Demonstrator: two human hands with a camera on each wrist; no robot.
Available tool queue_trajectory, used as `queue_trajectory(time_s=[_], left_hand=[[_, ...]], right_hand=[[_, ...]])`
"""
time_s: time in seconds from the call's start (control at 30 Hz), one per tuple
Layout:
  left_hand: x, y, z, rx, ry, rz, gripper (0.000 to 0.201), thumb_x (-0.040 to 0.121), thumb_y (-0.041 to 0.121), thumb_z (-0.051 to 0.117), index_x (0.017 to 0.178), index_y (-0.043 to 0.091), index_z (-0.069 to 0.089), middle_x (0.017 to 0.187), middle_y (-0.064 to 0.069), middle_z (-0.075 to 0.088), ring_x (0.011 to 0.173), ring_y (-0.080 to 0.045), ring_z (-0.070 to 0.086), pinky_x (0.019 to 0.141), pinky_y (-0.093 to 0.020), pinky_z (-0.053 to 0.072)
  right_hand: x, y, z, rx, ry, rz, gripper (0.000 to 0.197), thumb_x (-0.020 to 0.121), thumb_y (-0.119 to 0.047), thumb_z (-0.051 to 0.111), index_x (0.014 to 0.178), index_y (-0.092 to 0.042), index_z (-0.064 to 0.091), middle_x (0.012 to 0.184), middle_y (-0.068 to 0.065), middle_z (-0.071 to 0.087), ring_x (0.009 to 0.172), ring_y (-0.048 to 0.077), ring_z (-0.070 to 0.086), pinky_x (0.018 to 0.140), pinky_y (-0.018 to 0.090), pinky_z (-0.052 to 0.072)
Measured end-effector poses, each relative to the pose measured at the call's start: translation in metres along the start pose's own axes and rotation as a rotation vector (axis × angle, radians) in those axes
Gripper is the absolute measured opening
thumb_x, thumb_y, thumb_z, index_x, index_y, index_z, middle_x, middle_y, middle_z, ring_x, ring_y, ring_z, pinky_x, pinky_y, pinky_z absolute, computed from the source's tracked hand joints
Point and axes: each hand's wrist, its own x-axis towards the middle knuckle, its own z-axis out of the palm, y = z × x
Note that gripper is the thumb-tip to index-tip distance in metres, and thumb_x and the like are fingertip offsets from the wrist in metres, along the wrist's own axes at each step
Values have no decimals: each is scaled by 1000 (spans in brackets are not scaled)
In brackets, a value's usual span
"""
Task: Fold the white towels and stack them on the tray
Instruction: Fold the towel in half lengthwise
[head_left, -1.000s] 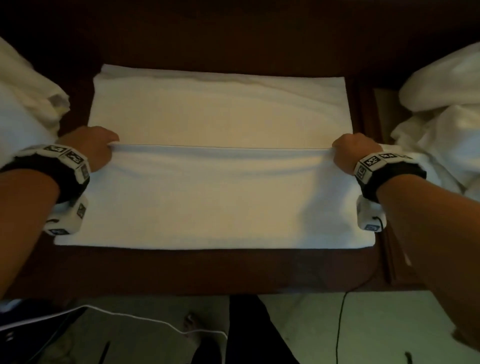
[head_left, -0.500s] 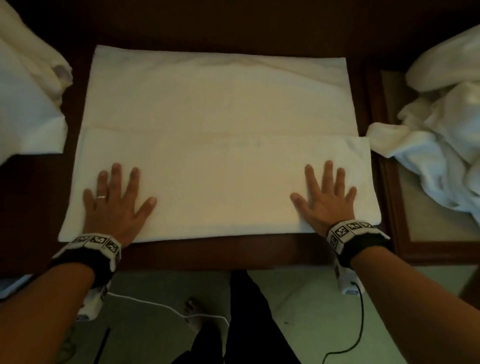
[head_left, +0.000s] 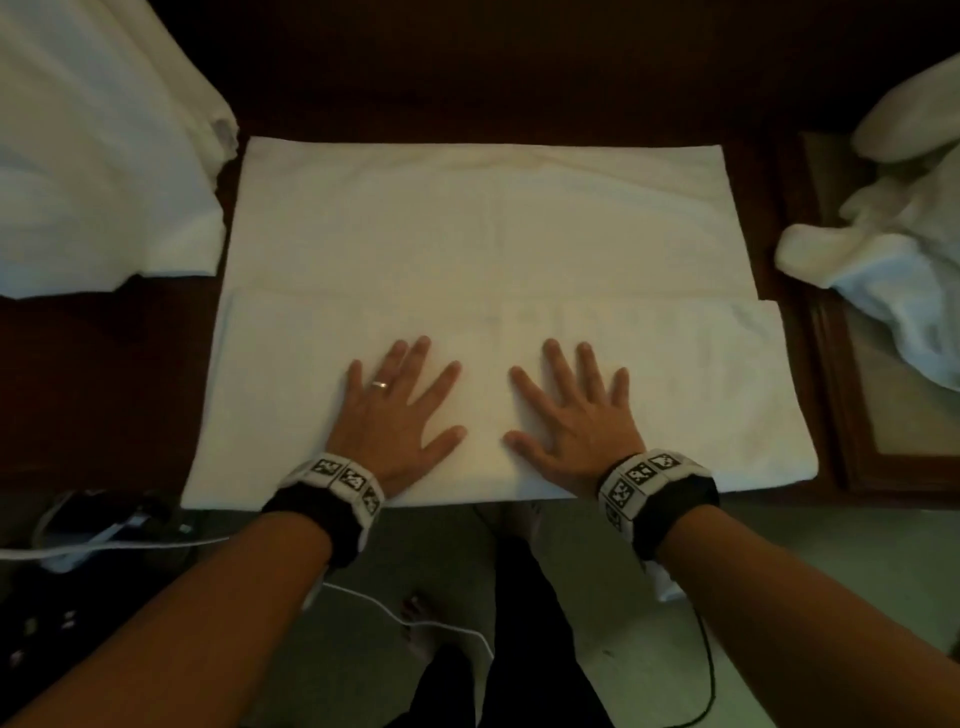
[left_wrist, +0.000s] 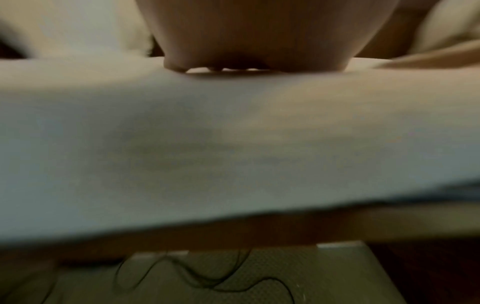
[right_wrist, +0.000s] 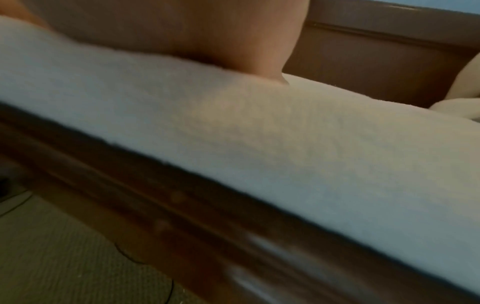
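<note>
Pressing both palms flat, you are smoothing the near flap of the large white terry towel (head_left: 483, 249) spread on the dark wooden tabletop (head_left: 104, 374). Your left hand (head_left: 396, 415) and right hand (head_left: 574, 421) lie side by side near the middle of that folded strip, fingers straight and spread; neither grip holds anything, each is wide and flat on the cloth. Both wrist views show only the heel of a hand resting on the towel close to the tabletop's near edge.

By my reading, you are early in the task: this towel has one lengthwise fold, its near part laid over the middle, while the far part lies single. More folds remain. Further out, a rumpled heap of white towels (head_left: 893, 291) sits at your right over the brown wooden tray (head_left: 831, 405), and another white cloth pile (head_left: 98, 171) lies at your left. No folded towel is stacked on the tray yet.
</note>
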Motion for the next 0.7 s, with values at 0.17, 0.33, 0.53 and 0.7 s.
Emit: queue_trajectory(time_s=[0.17,0.33,0.53,0.7], left_hand=[[6,-58,5,-171,-3,-523,82,89,79,6,157,38,-16,166,0,-24,154,-32,-10,119,-66,5],[-2,-52,2,-135,60,-434,84,91,75,6,160,29,-7,168,-14,-9,154,-37,0,119,-67,9],[-3,-37,26,-69,27,-341,82,86,82,3,158,42,-6,169,-3,-6,153,-38,4,114,-69,11],[1,-34,26,-80,72,-349,84,82,85,1,155,46,-14,168,0,-16,153,-36,-4,115,-69,7]], right_hand=[[13,-6,3,-32,-45,-48,78,85,-85,8,146,-50,-27,155,-2,-41,139,40,-38,109,74,-8],[18,-8,-4,-12,-84,-70,79,84,-87,9,146,-51,-26,154,-3,-43,137,40,-41,107,73,-15],[17,67,-7,-21,-3,-29,77,87,-83,11,149,-50,-20,158,-3,-35,145,32,-31,117,63,-5],[4,166,-22,123,2,382,80,84,-85,7,149,-48,-20,160,-2,-31,147,30,-27,117,64,-4]])
